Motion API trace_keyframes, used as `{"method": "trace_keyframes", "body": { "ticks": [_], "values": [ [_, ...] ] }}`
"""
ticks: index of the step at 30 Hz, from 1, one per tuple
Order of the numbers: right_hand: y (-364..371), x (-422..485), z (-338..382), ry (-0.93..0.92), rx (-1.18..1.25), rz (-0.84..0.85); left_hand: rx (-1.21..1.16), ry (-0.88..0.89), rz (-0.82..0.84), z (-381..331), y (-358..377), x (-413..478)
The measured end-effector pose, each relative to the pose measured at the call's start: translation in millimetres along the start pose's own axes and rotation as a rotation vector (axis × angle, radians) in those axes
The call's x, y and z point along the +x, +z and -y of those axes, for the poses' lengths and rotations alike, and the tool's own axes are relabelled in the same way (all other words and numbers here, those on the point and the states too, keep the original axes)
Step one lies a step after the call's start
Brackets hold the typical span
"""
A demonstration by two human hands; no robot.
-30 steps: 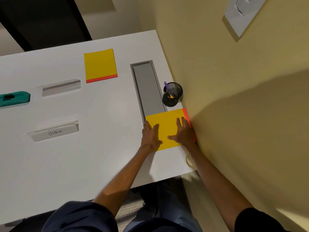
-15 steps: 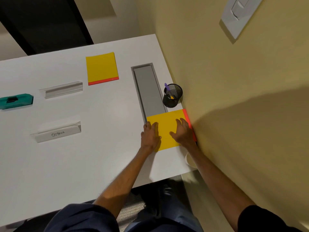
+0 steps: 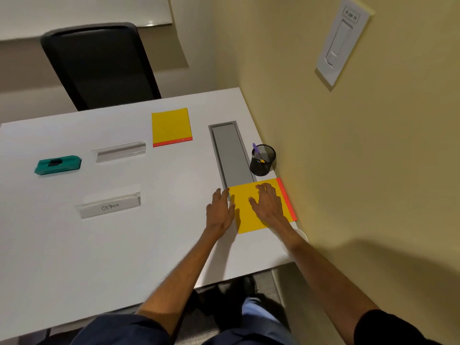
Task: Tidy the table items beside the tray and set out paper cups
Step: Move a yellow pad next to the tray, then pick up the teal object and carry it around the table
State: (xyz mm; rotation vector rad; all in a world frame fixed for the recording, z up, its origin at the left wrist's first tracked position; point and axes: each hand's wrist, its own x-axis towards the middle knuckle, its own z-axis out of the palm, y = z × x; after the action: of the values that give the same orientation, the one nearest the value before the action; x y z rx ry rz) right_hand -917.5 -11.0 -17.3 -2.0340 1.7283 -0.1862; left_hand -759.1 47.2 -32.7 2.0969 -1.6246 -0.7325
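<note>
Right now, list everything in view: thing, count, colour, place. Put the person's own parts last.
Table: 1, white, against the wall.
Notepads: 2, yellow with red edge; one at the far side, one under the hands.
Name holders: 2, clear; blank one farther, one marked OSTRICH nearer.
Eraser: 1, teal, far left.
Cable tray: 1, grey, set into the table.
Pen cup: 1, black mesh, by the wall, pens inside.
Chair: 1, black, behind the table.
Wall switch: 1, white, yellow wall.
Left hand: flat at the near notepad's left edge.
Right hand: flat on that notepad.
</note>
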Motion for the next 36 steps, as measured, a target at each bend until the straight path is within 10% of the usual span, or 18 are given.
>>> {"method": "trace_keyframes", "body": {
  "ticks": [36],
  "values": [
    [54, -144, 270, -0.717, 0.146, 0.27, 0.143, -0.529, -0.673, 124, -200, -263]
  ]
}}
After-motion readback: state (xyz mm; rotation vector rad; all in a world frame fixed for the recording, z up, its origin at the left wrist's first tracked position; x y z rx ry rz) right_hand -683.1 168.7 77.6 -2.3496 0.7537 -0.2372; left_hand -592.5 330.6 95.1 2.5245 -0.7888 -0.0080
